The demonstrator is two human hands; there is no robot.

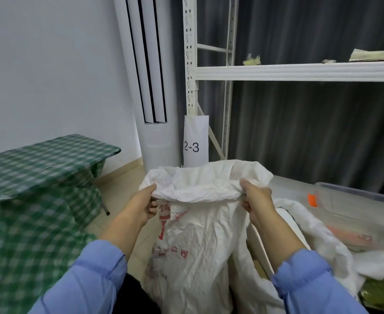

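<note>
One white sack (200, 234) stands upright on the floor. Its rolled rim is pinched at each end by the left hand (144, 205) and right hand (258, 202), fingers curled tight on the fabric. Its contents are hidden. To the left stands one checked table (39, 159). Behind are one air conditioner (154, 109) and one rack (297, 71) bearing three packets (373, 55). To the right, one clear bin (356, 193) holds something pinkish and blurred, beside a second bag (318, 232).

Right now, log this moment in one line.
sack: upright, mouth open | left hand: grips rim | right hand: grips rim | bin: right of sack
</note>
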